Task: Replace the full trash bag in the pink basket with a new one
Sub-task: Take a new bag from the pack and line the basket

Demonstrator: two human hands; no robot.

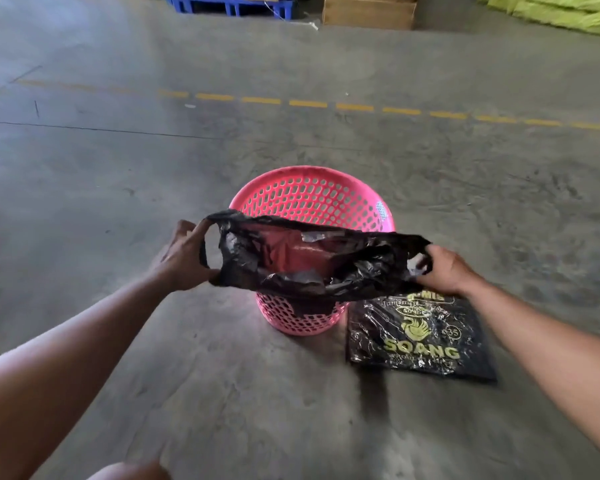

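The fingers (191, 233) of the left hand (182, 259) are curled through one handle loop of a black trash bag (309, 268), thumb hooked over the top of the loop, pulling that side out to the left. The fingers (426, 261) of the right hand (445, 271) are closed around the bunched plastic of the opposite handle, drawing it to the right. Between the 2 hands the mouth of the bag is stretched open and wide, and red or pink material with a pale strip shows inside it. The bag hangs just above and in front of the pink basket (312, 195), its lower part dropping over the near rim and covering some of the basket's near wall. The basket stands upright on the concrete floor (222, 375), perforated all round, with its far inner wall bare.

Just to the right of the basket, touching or nearly touching its base, lies a flat black packet (420, 341) printed with yellow lettering and a bird emblem; the right wrist crosses above its top edge. Both bare forearms reach in from the lower corners. Farther off, a dashed yellow line (309, 103) runs across the floor. Beyond it stand a blue pallet (229, 6), cardboard boxes (368, 12) and yellow-green sacks (561, 12).
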